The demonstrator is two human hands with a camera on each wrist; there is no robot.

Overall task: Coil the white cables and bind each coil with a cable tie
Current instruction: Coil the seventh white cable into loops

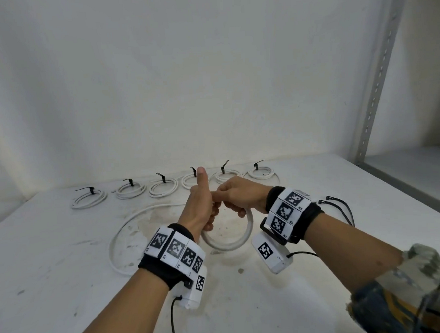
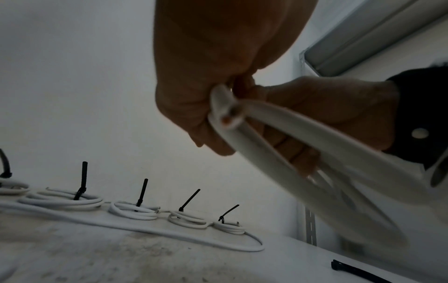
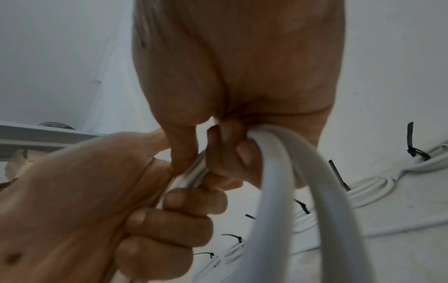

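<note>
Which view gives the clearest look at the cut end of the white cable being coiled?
The left wrist view: the cut end faces the camera, held in the left hand beside the right hand. The head view hides it behind both hands, showing only the hanging loop. The right wrist view shows blurred cable strands, not the end.

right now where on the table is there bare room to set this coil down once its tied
Bare table runs right of the right hand to the edge, and near the left corner. The back is crowded: six tied coils in a row. The loose cable loops left of the left hand; a spare tie lies on the table.
</note>
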